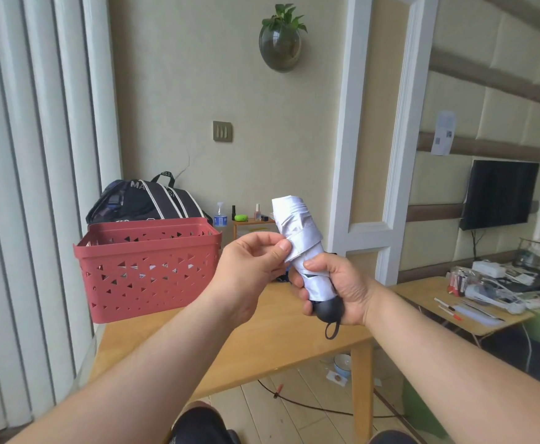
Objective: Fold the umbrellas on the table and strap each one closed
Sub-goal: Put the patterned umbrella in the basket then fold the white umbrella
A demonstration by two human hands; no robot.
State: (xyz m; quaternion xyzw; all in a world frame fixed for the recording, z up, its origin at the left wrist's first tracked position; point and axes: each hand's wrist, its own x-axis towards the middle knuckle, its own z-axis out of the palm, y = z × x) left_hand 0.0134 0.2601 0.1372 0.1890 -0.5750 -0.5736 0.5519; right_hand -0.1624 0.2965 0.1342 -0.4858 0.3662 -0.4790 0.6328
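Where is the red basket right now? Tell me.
In the head view, the red basket sits on the far left end of the wooden table, left of the left hand, with a black bag behind it.

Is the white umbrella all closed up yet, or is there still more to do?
Nearly. The white umbrella is already folded and rolled up. The right hand grips it near the black handle, while the left hand pinches the strap. Fastening it is left.
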